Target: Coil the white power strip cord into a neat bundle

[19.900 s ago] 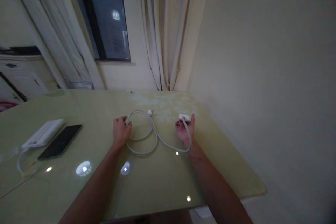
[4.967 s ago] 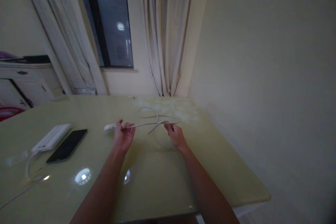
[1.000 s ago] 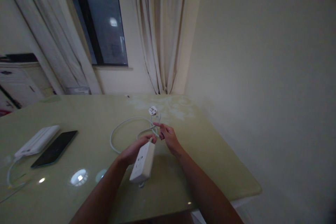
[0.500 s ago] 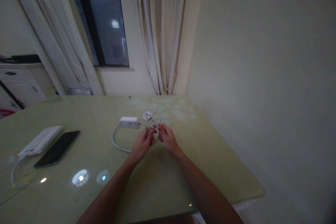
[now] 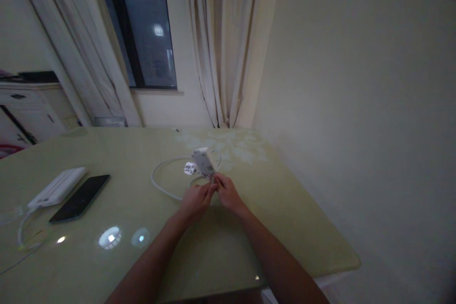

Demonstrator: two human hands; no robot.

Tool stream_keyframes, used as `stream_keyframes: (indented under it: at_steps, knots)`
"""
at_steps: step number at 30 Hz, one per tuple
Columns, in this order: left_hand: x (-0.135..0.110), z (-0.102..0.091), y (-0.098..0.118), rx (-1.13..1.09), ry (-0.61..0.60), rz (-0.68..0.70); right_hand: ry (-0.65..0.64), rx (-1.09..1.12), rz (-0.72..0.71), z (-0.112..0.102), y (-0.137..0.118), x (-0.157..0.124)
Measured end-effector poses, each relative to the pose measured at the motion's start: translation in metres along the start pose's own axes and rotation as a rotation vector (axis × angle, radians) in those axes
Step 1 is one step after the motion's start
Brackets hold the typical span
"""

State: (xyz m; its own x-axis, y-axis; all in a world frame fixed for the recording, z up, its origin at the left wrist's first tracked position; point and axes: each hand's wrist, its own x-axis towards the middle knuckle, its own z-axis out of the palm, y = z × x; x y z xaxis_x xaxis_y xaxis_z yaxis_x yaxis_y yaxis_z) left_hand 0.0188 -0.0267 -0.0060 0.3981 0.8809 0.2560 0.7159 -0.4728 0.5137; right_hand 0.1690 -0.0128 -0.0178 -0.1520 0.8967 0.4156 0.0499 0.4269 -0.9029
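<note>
- White plastic socket block (image 5: 204, 161) stands tilted just beyond the fingertips, over the middle of the green table (image 5: 295, 232); whether it touches the tabletop is hard to tell.
- Half a second ago it lay sideways, left of the hands; now it rises directly above their grip, and the plug (image 5: 190, 168) shows just to its left.
- Both hands have drawn together at the block's near end, so the handling seems centred on the cable close to the block; a knot or wrap there is too small to make out.
- Left hand (image 5: 195, 202): fingers curled closed, pinching the white cable (image 5: 152, 176) below the block.
- Right hand (image 5: 228, 194): thumb and fingers pinched at the same spot, touching the left fingertips.
- Counted around the grip: one block, one plug, one cable, with one wide loop to the left and a smaller bend behind.
- Counted farther left, well apart from the hands: one dark phone (image 5: 80, 198), and beside it one white power bank (image 5: 57, 187) with one thin cord (image 5: 20, 230).
- Behind: two curtains (image 5: 228, 42), one window (image 5: 147, 23), one pale cabinet (image 5: 30, 104).
</note>
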Motion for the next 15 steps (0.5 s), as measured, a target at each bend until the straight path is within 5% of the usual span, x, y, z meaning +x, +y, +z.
stream_keyframes:
  at_steps: [7,15]
  knots:
    - [0.000,-0.008,-0.002,0.099,-0.018,-0.005,-0.019,0.281,0.070,-0.003,0.002,-0.001]
    - [0.005,-0.011,0.001,-0.217,0.273,-0.110,0.032,0.434,0.139,-0.002,-0.004,0.000]
